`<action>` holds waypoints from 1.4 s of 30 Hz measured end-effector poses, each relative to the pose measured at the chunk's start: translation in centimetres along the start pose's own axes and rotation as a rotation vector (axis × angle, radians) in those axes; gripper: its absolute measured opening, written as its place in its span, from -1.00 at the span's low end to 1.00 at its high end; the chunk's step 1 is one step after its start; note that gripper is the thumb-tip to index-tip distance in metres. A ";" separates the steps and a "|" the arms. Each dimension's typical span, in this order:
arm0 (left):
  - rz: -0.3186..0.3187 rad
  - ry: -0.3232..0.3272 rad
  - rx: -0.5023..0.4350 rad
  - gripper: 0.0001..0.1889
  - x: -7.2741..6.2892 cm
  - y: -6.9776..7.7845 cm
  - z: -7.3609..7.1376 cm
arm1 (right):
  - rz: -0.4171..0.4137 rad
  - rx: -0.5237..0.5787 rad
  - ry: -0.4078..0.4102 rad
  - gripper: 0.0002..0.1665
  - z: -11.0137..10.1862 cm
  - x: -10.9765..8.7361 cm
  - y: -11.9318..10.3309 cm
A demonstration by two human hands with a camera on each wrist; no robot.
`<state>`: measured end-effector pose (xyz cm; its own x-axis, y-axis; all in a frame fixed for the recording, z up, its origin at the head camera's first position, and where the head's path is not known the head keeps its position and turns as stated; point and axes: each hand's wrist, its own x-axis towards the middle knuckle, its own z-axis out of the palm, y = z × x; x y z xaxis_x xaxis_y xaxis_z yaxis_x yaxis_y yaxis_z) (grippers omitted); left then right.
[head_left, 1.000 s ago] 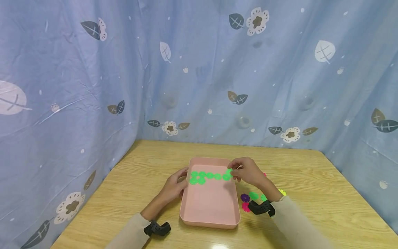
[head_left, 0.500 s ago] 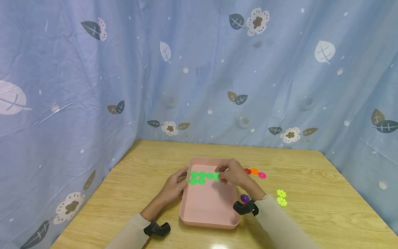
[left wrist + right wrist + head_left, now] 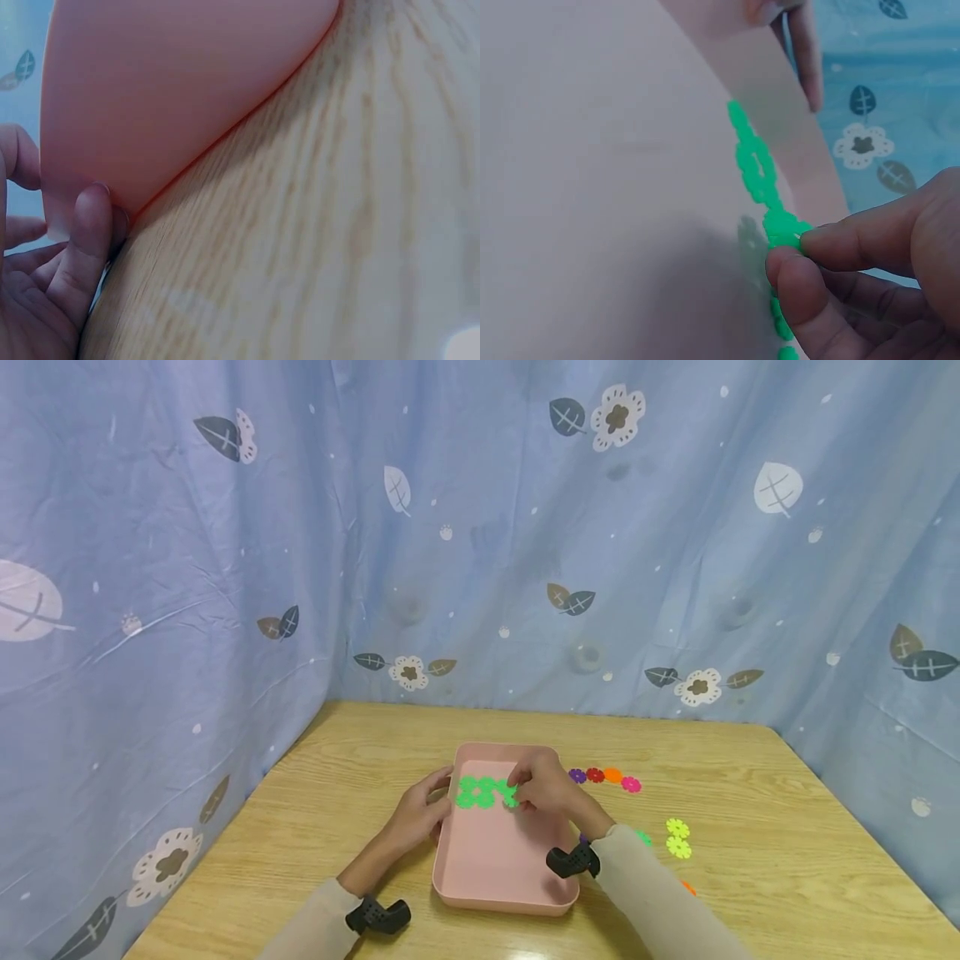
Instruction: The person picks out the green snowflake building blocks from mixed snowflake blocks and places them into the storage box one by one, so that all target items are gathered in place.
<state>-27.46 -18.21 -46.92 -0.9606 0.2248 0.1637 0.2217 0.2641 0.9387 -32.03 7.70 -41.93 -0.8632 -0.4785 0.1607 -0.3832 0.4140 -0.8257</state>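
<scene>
A pink tray (image 3: pixel 502 860) lies on the wooden table. My left hand (image 3: pixel 416 808) holds its left side, the thumb (image 3: pixel 90 225) against the outer wall and other fingertips at the edge. Inside the tray, green flower-shaped discs (image 3: pixel 476 792) form a ring at the upper left, with another piece reaching right. My right hand (image 3: pixel 546 783) is over the tray and pinches a green flower disc (image 3: pixel 784 229) between thumb and index finger, right of that ring. The fingers hide part of the green row in the head view.
Right of the tray lie purple, red, orange and pink flower discs (image 3: pixel 612 775) in a row. Nearer are two yellow discs (image 3: pixel 678 837), a partly covered green disc (image 3: pixel 643 838) and an orange one (image 3: pixel 687 888). A patterned blue curtain (image 3: pixel 480 568) hangs behind the table.
My right hand has moved left and slightly nearer along the green row, still pinching at its discs. A row of coloured discs right of the tray has come into sight. The left hand stays put.
</scene>
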 end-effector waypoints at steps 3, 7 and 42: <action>0.007 0.006 -0.009 -0.29 0.1 0.1 0.0 | 0.004 -0.047 0.013 -0.83 0.4 0.3 0.1; 0.013 0.015 -0.025 -0.29 0.0 0.4 0.0 | 0.022 -0.135 0.021 -0.83 0.8 0.6 0.1; -0.016 -0.004 -0.012 -0.29 -0.1 0.4 -0.1 | 0.032 -0.266 0.103 -0.79 1.9 0.6 -0.2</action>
<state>-27.31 -18.18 -46.56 -0.9632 0.2246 0.1477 0.2046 0.2564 0.9447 -31.87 5.86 -42.69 -0.8999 -0.3864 0.2020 -0.4161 0.6228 -0.6626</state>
